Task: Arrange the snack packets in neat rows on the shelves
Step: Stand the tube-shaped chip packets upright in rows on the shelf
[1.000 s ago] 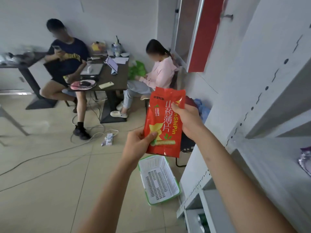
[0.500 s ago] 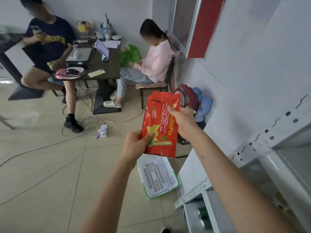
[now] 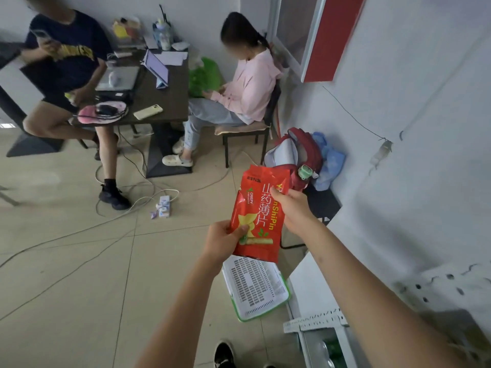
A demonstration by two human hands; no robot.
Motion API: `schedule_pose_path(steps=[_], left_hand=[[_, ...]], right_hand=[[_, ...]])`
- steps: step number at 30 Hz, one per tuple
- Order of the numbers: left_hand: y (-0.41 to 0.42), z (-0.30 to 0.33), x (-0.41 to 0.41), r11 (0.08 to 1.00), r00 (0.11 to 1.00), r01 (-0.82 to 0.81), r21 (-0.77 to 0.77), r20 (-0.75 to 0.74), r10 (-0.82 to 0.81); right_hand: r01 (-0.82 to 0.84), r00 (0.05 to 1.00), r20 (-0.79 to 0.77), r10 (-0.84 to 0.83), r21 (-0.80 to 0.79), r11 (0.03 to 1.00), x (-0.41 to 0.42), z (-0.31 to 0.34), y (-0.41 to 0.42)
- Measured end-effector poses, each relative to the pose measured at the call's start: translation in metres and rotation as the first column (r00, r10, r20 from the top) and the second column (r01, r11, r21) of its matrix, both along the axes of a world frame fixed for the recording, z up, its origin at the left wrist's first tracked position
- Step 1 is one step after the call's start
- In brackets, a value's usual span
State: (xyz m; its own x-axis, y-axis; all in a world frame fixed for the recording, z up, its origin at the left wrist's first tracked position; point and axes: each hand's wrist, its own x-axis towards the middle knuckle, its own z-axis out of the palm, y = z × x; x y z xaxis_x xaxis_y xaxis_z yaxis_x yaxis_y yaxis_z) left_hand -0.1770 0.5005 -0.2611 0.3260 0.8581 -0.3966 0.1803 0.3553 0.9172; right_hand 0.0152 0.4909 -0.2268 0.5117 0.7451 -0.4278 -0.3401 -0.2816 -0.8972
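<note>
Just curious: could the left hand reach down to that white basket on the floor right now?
Probably not yet: the left hand is pinching the red snack packet, and the basket sits well below on the floor.

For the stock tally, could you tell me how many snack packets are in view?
1: the red snack packet, held in front by left hand and right hand. The shelves are mostly out of view.

Both your forearms reach up from the bottom of the frame toward its centre. Your left hand (image 3: 224,241) pinches the lower left edge of the packet (image 3: 256,216), thumb on its front. Your right hand (image 3: 293,209) grips its upper right edge, thumb laid across the front, fingers curled behind. Both arms are bare.
</note>
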Motion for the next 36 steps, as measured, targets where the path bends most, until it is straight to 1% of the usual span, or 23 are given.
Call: schedule_pose_path(steps=[5, 13, 16, 19, 24, 29, 36], left_hand=[[0.024, -0.012, 0.015, 0.999, 0.999, 0.040, -0.023, -0.015, -0.040], [0.061, -0.033, 0.045, 0.995, 0.997, 0.055, -0.079, -0.044, -0.059], [0.080, -0.045, 0.050, 0.993, 0.995, 0.060, -0.104, -0.074, -0.068], [0.103, -0.065, 0.054, 0.989, 0.992, 0.070, -0.131, -0.095, -0.083], [0.133, -0.094, 0.069, 0.970, 0.980, 0.150, -0.193, -0.101, -0.171], [0.143, -0.135, 0.085, 0.948, 0.950, 0.202, -0.246, -0.188, -0.251], [0.143, -0.207, 0.101, 0.930, 0.940, 0.155, -0.333, -0.240, -0.243]], right_hand=[[0.063, 0.997, -0.030, -0.065, -0.054, 0.997, 0.015, -0.024, 0.017], [0.050, 0.997, -0.054, -0.058, -0.126, 0.991, 0.047, -0.056, 0.056], [0.065, 0.995, -0.064, -0.078, -0.185, 0.981, 0.052, -0.070, 0.070], [0.067, 0.993, -0.083, -0.087, -0.226, 0.972, 0.054, -0.080, 0.089], [0.132, 0.984, -0.075, -0.159, -0.278, 0.951, 0.067, -0.104, 0.106], [0.151, 0.974, -0.099, -0.206, -0.394, 0.907, 0.083, -0.148, 0.107], [0.071, 0.976, -0.143, -0.166, -0.511, 0.857, 0.094, -0.223, 0.117]])
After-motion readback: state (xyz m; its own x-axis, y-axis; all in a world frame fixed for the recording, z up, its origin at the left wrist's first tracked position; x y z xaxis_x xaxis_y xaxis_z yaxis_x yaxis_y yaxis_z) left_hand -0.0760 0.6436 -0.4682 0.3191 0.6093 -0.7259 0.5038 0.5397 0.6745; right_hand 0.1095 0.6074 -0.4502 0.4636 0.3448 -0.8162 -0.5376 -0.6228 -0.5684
